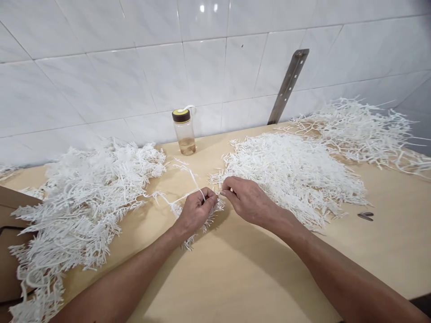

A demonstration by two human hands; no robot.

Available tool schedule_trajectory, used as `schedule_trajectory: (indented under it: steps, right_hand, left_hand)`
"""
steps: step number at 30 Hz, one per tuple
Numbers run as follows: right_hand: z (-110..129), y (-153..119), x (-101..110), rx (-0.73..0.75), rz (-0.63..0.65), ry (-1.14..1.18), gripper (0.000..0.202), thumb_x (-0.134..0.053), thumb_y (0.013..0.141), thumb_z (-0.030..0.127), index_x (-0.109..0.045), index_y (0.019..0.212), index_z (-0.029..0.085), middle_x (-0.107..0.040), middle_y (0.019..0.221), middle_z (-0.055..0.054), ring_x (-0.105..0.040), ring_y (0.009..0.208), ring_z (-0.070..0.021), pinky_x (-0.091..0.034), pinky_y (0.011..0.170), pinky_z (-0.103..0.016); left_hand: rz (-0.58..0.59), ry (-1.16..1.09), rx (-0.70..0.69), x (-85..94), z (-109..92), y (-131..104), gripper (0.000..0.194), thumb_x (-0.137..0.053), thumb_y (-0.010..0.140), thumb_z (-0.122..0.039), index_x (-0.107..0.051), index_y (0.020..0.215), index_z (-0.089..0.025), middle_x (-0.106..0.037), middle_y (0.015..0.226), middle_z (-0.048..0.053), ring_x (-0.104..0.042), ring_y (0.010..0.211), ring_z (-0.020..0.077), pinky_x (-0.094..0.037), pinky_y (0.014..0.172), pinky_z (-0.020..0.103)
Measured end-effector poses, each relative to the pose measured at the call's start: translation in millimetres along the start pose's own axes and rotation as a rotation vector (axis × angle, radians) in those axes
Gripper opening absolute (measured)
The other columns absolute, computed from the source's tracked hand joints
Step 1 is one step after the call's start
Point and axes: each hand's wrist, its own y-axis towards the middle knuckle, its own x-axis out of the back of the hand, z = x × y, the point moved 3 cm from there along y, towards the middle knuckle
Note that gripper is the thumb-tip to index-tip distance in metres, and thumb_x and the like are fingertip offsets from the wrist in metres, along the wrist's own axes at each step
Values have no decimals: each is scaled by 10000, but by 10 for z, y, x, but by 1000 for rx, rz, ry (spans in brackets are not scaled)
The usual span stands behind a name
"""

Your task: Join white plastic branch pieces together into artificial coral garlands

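Note:
Near the middle of the wooden table (235,278), my left hand (198,207) pinches a white branched plastic piece (194,178), whose thin arms reach back and to the left. More white sprigs (210,220) show below and beside that hand. Just to its right, my right hand (247,197) is closed, thumb and index fingertips together at the left edge of a pile of small white sprigs (289,170). Whatever is between those fingertips is too small to make out. A larger heap of white branched pieces (90,197) lies to the left.
A clear bottle with a dark and yellow lid (184,132) stands near the tiled wall. A metal bracket (288,87) leans there. White bare branches (363,130) lie at the back right, small dark metal pieces (365,216) at the right. A cardboard box (13,206) is at the left edge.

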Motion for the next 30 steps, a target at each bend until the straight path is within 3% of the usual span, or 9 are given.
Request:
schedule_trajectory:
  steps: [8, 15, 19, 24, 30]
  right_hand:
    - [20, 53, -15, -67, -73, -281, 179, -421, 923, 105, -521, 795, 180, -587, 777, -48, -426, 568, -139, -259, 545, -282]
    - [-297, 46, 358, -177, -450, -258, 127, -485, 879, 144, -491, 761, 192, -581, 743, -33, -492, 609, -154, -332, 605, -284]
    - [-386, 13, 465, -208, -565, -203, 74, -555, 849, 185, -533, 779, 196, -614, 725, -17, -529, 594, -151, -377, 635, -291]
    - [-423, 13, 481, -186, -563, -196, 93, -532, 877, 213, -618, 848, 196, -669, 741, -29, -586, 613, -169, -419, 661, -305]
    - [-268, 11, 400, -103, -520, -85, 184, -531, 910, 266, -674, 977, 172, -709, 1030, -100, -593, 576, -141, -473, 664, -325]
  left_hand:
    - [12, -19, 0, 20, -13, 6, 208, -545, 846, -340, -517, 717, -179, -421, 587, -58, -345, 534, 86, -293, 528, 219]
    - [-39, -83, 31, 23, 11, -20, 227, -551, 852, -370, -514, 738, -177, -410, 599, -57, -327, 531, 80, -261, 498, 213]
    - [-99, -112, 44, 13, -5, -19, 236, -566, 848, -384, -531, 745, -174, -409, 590, -59, -322, 524, 77, -259, 497, 214]
    - [-126, -131, 73, 23, -5, -32, 253, -589, 841, -408, -558, 753, -172, -423, 578, -62, -327, 506, 71, -262, 491, 212]
    - [-161, -156, 79, 42, 59, -7, 267, -595, 840, -412, -553, 723, -176, -458, 574, -56, -343, 498, 70, -273, 491, 210]
